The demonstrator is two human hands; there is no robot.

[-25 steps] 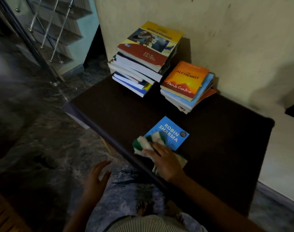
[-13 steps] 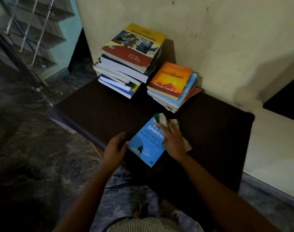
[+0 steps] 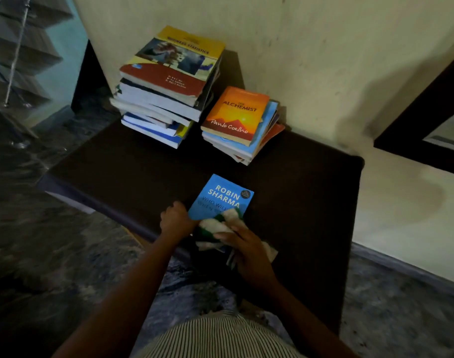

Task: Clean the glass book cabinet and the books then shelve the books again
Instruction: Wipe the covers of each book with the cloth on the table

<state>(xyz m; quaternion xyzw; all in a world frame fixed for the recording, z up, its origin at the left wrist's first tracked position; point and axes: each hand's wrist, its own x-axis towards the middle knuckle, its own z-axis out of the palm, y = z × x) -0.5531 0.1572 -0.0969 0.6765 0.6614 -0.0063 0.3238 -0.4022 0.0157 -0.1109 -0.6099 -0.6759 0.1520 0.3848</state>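
Head view, lower centre: book [image 3: 222, 196] is gripped by left hand [image 3: 176, 222]; cloth [image 3: 213, 225] is clutched on it by right hand [image 3: 246, 250].

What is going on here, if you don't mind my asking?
A person is cleaning books bare-handed. The left grip holds the edge of a blue book that lies on the table, while the right grip holds a cloth against its lower cover. Behind, by the wall, a tall stack and a short stack wait untouched. No cabinet is in view.
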